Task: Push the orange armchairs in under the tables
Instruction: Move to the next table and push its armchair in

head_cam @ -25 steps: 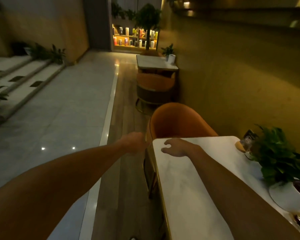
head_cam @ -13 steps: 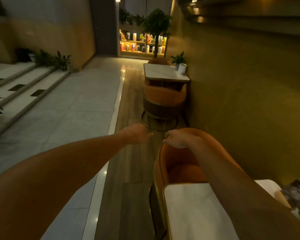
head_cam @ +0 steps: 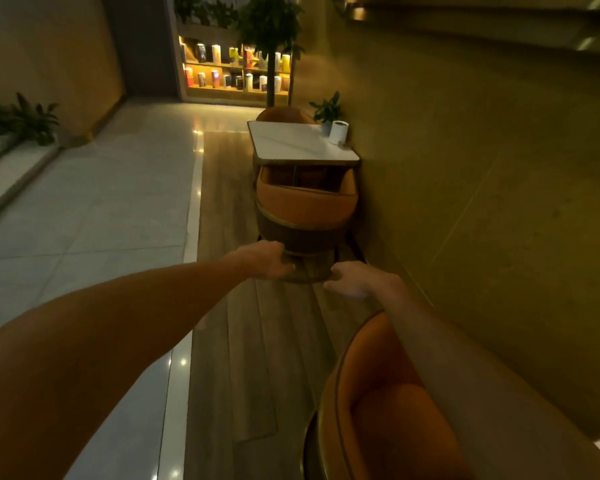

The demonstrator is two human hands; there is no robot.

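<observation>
Hands both out front, empty: left hand [head_cam: 264, 259] loosely curled, fingers together, gripping nothing; right hand [head_cam: 355, 279] half closed, also on nothing. Near armchair [head_cam: 385, 403] sits directly under the right forearm, back rim just below the wrist, no contact that I can see; a pale corner at bottom right is probably its counter, too little showing to judge how far in the chair is. Far armchair [head_cam: 305, 209] is ahead of both hands, well apart, its seat already partly under the far counter [head_cam: 298, 143], back still proud of the counter edge. Another orange chair back shows beyond that counter, on its far side. White cup [head_cam: 338, 132] and small plant [head_cam: 327, 109] stand on the counter's wall side. Step in hand, my read: transit between chairs, reaching toward the far one. Next move needs closing the gap, both palms on the chair's back rim, straight shove along the wood floor [head_cam: 250, 323], parallel to the wall [head_cam: 482, 168] on the right. Risk: skewed push jams chair against wall or counter leg.
</observation>
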